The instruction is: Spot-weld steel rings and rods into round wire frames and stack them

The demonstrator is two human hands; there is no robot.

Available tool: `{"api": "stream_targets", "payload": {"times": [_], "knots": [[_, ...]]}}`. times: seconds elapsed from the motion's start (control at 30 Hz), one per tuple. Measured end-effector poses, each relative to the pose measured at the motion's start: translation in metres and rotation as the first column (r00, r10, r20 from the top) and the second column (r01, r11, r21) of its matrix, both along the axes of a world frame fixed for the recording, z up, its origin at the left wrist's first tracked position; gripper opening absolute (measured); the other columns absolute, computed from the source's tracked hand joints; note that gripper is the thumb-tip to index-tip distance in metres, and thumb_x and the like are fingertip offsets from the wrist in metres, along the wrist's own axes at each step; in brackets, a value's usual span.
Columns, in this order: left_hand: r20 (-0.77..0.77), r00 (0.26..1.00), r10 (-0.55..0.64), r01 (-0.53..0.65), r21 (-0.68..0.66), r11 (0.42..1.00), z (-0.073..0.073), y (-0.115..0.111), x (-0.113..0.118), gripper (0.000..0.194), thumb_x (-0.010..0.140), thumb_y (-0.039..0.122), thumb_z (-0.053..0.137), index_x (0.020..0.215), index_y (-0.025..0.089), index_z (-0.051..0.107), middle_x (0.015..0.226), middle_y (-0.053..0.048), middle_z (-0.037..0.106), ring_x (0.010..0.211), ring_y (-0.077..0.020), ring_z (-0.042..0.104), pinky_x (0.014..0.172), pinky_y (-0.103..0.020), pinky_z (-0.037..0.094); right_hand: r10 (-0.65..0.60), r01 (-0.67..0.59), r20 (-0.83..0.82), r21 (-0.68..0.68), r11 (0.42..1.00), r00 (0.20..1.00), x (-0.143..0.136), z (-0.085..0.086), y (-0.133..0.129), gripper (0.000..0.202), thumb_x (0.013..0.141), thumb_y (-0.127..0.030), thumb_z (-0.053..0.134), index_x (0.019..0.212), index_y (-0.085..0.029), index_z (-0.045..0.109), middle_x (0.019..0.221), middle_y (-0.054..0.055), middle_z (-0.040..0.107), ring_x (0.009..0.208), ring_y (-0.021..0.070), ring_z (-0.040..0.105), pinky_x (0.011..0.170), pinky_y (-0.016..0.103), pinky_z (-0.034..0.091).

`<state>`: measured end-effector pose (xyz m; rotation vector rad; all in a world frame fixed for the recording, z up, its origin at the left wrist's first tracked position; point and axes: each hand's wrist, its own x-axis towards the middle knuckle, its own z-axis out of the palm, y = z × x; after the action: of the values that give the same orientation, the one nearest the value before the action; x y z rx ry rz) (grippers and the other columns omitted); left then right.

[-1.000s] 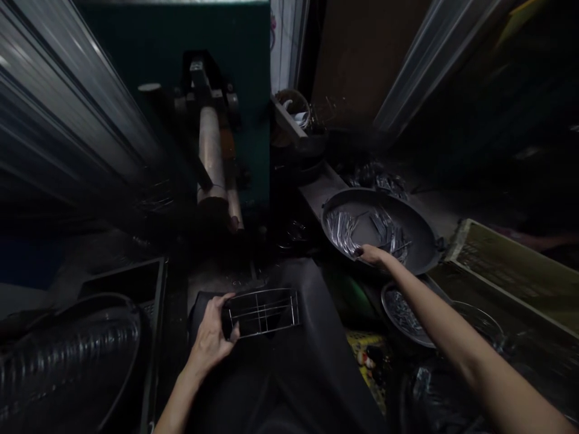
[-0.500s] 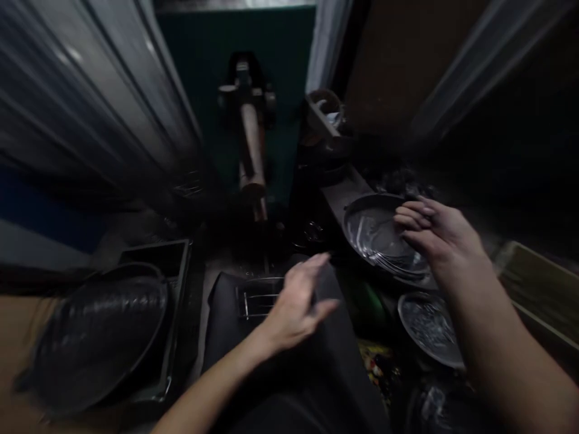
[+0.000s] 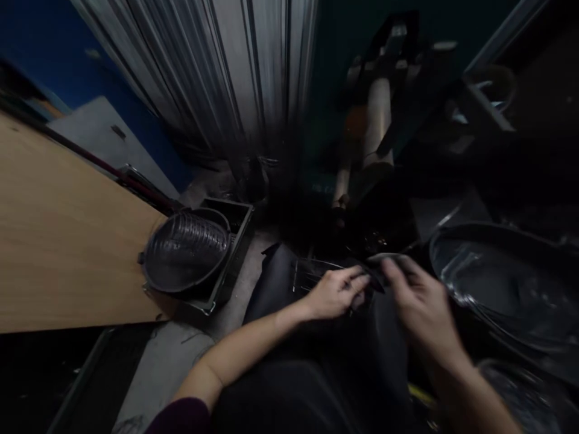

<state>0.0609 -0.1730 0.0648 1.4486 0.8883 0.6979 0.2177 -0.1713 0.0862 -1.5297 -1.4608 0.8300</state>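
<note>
Since the frame half a second earlier, the right hand (image 3: 420,304) had moved from above the wide pan (image 3: 497,289) down to the person's lap, close beside the left hand (image 3: 335,294), and the whole view had swung leftward, bringing more of a pale wooden board (image 3: 67,235) into sight. The wire rack (image 3: 312,274) lay on the dark cloth (image 3: 294,392) covering the lap, its left end showing and its right end hidden at the left hand. The left fingers were curled together there; whether they gripped a wire could not be told. The right hand was blurred, its thumb and fingers bent toward the left hand, and what it held, if anything, could not be made out. The pan, with shiny wires along its near side, sat at the right. At the left, a round basin (image 3: 172,271) holding a row of ringed wire (image 3: 194,232) rested on a crate (image 3: 221,286). Ahead, beyond the hands, stood a machine with a pale metal cylinder (image 3: 379,114)
</note>
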Motion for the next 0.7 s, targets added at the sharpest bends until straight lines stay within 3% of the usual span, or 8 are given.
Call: {"api": "stream_targets", "payload": {"times": [0.1,0.13,0.2,0.23,0.3,0.4,0.5,0.7], "knots": [[-0.093,0.995,0.031,-0.014,0.177,0.984,-0.008,0.004,-0.033,0.036,0.091,0.041,0.042,0.112,0.017,0.057,0.096,-0.007,0.066,0.088,-0.0163,0.061,0.085,-0.029,0.046,-0.035,0.006,-0.201,-0.141,0.990,0.979,-0.017,-0.013,0.007,0.037,0.083,-0.054,0.053,0.085,-0.018,0.061,0.073,0.003,0.060,0.063,0.0135,0.056,0.054,0.023,0.046],[-0.142,0.987,0.075,-0.032,0.281,0.959,-0.014,0.005,-0.045,0.043,0.086,0.044,0.051,0.120,0.018,0.053,0.114,-0.010,0.061,0.105,-0.0209,0.057,0.095,-0.035,0.041,-0.044,-0.008,-0.271,-0.188,0.982,0.962,-0.019,-0.018,0.014,0.037,0.081,-0.054,0.055,0.085,-0.017,0.060,0.068,0.002,0.057,0.055,0.0112,0.052,0.047,0.021,0.042],[-0.255,0.956,0.142,-0.009,0.459,0.888,-0.033,0.009,-0.065,0.077,0.070,0.050,0.069,0.134,0.020,0.038,0.136,-0.015,0.044,0.126,-0.0305,0.040,0.106,-0.047,0.029,-0.058,-0.051,-0.376,-0.272,0.961,0.925,-0.020,-0.025,0.030,0.035,0.079,-0.050,0.058,0.086,-0.015,0.057,0.062,0.000,0.054,0.045,0.0077,0.045,0.039,0.019,0.034],[-0.309,0.940,0.147,0.033,0.508,0.860,-0.045,0.010,-0.071,0.091,0.062,0.050,0.074,0.137,0.020,0.033,0.139,-0.016,0.040,0.129,-0.0338,0.036,0.107,-0.051,0.026,-0.058,-0.072,-0.403,-0.301,0.951,0.914,-0.021,-0.029,0.038,0.034,0.078,-0.047,0.061,0.088,-0.015,0.057,0.061,-0.001,0.054,0.043,0.0070,0.043,0.037,0.019,0.032],[-0.352,0.921,0.169,0.059,0.554,0.831,-0.072,0.014,-0.071,0.092,0.062,0.043,0.075,0.138,0.021,0.028,0.134,-0.016,0.042,0.125,-0.0338,0.039,0.104,-0.054,0.028,-0.071,-0.080,-0.423,-0.328,0.941,0.904,-0.023,-0.033,0.052,0.031,0.076,-0.039,0.063,0.092,-0.015,0.054,0.059,-0.002,0.053,0.041,0.0068,0.043,0.035,0.018,0.030],[-0.178,0.935,0.307,-0.143,0.603,0.785,-0.100,0.025,-0.054,0.078,0.070,0.024,0.065,0.136,0.022,0.024,0.117,-0.011,0.050,0.107,-0.0244,0.053,0.096,-0.047,0.039,-0.086,-0.072,-0.429,-0.339,0.938,0.899,-0.027,-0.035,0.069,0.025,0.076,-0.031,0.063,0.093,-0.015,0.052,0.057,-0.003,0.053,0.040,0.0072,0.044,0.034,0.017,0.030],[0.013,0.938,0.347,-0.271,0.652,0.708,-0.102,0.044,-0.039,0.080,0.066,0.017,0.064,0.134,0.022,0.021,0.113,-0.009,0.051,0.100,-0.0215,0.056,0.092,-0.042,0.044,-0.051,-0.115,-0.451,-0.332,0.936,0.891,-0.026,-0.031,0.089,0.018,0.079,-0.029,0.060,0.087,-0.016,0.052,0.053,-0.004,0.052,0.036,0.0062,0.041,0.033,0.017,0.027],[0.090,0.954,0.284,-0.256,0.738,0.625,-0.078,0.085,-0.034,0.084,0.063,0.015,0.065,0.133,0.023,0.018,0.109,-0.006,0.054,0.101,-0.0223,0.056,0.093,-0.044,0.043,-0.051,-0.099,-0.475,-0.285,0.953,0.879,-0.020,-0.019,0.123,0.023,0.077,-0.035,0.063,0.076,-0.016,0.051,0.047,-0.006,0.045,0.035,0.0047,0.036,0.033,0.016,0.023]]}}
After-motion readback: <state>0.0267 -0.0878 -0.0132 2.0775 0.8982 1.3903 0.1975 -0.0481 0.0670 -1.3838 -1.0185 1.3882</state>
